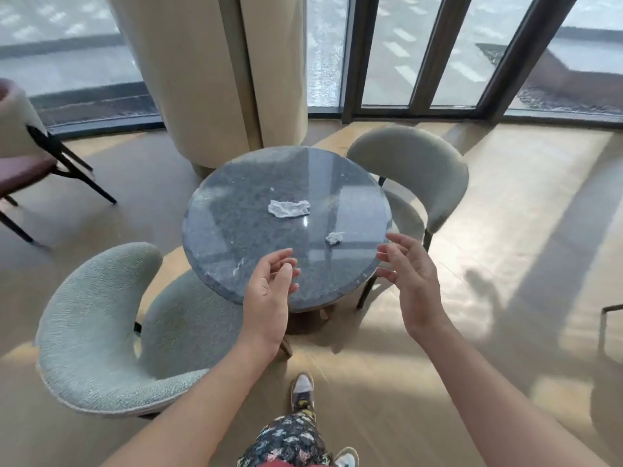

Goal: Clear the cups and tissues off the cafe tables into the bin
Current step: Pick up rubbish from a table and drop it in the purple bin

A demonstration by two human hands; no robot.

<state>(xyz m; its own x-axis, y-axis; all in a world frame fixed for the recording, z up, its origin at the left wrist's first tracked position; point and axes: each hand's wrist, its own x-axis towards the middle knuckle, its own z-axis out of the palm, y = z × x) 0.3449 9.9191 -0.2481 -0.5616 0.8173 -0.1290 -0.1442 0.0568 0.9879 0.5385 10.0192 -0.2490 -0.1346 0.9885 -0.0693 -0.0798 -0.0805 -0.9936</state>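
A round grey stone cafe table [236, 210] stands in front of me. A crumpled white tissue [288, 208] lies near its middle, and a smaller tissue ball [334, 237] lies closer to the right front. A tiny white scrap [271, 189] sits farther back. My left hand [269, 291] hovers over the table's near edge, fingers loosely curled, holding nothing. My right hand [409, 278] is raised by the right front edge, palm turned inward, fingers relaxed and empty, a little short of the small tissue ball. No cup or bin is in view.
A pale green chair [101, 332] stands at the table's left front, and a beige chair [414, 170] at its right back. A wide cream pillar [202, 79] rises behind the table. Another chair [20, 156] is at far left. Glass windows line the back.
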